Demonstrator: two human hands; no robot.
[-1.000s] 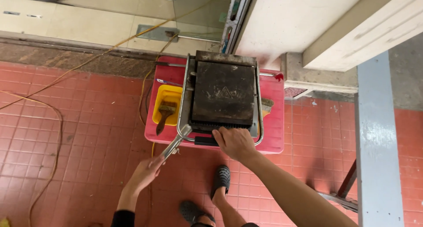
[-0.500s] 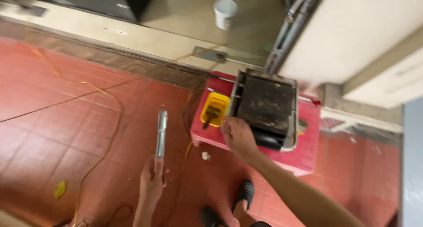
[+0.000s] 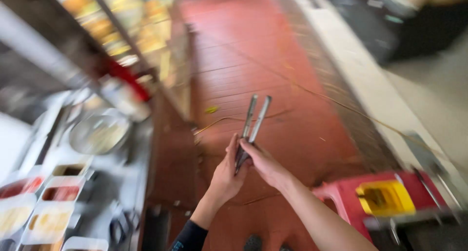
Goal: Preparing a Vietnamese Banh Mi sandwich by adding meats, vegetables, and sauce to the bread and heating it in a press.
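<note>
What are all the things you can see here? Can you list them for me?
metal tongs: one, silver, held up over the floor by both hands, arms slightly apart at the top
floor: red tiles, middle of the picture
cord: one, yellowish, lying across the floor
plastic stool: one, red, bottom right
yellow tub: one, on the stool
round pan: one, silvery, on the counter at left, blurred
food trays: several, white, with red, dark and yellowish fillings, bottom left
left hand: one, dark sleeve, grip on the lower end of the tongs
right hand: one, bare arm, grip on the lower end of the tongs too
</note>
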